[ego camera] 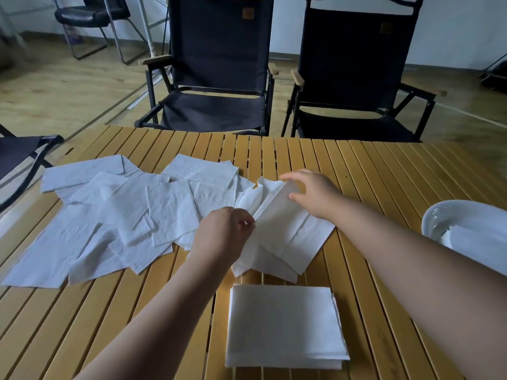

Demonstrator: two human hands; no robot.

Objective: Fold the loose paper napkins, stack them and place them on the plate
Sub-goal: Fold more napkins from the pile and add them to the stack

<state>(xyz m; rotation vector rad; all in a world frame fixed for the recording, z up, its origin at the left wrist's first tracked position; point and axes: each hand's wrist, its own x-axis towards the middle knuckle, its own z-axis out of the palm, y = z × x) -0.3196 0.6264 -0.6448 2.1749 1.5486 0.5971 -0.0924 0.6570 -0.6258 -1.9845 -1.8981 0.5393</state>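
A white napkin (pixel 288 229) lies half folded at the middle of the slatted wooden table (pixel 384 174). My left hand (pixel 222 234) pinches its near-left edge. My right hand (pixel 312 193) holds its far edge between fingers and thumb. Several loose unfolded napkins (pixel 115 215) are spread over the left half of the table. A neat stack of folded napkins (pixel 282 325) sits close to me at the front. A white plate (pixel 450 212) at the right edge holds folded napkins (pixel 477 248).
Two black folding chairs (pixel 219 78) (pixel 354 83) stand behind the table's far edge. Part of another chair (pixel 19 157) shows at the left. Bare table slats lie between the stack and the plate.
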